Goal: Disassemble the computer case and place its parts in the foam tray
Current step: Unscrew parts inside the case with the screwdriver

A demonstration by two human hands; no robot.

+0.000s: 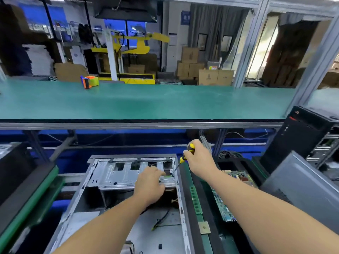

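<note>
An open grey computer case (91, 180) lies on its side in front of me, its metal drive cage (124, 173) at the far end. My right hand (199, 160) grips a yellow-and-black screwdriver (185, 155), its tip angled down to the cage's right corner. My left hand (150, 184) rests on the cage beside the tip, fingers curled at a small dark part there; what they hold is hidden. Loose cables (161, 220) lie on the case floor. To the right, a black foam tray (211, 208) holds a green circuit board (225, 204).
A black tower PC (300, 132) stands at the right with a grey side panel (302, 182) leaning before it. A long green shelf (146, 101) spans above, with a tape dispenser (89, 81) on it. A dark tray (23, 189) sits at the left.
</note>
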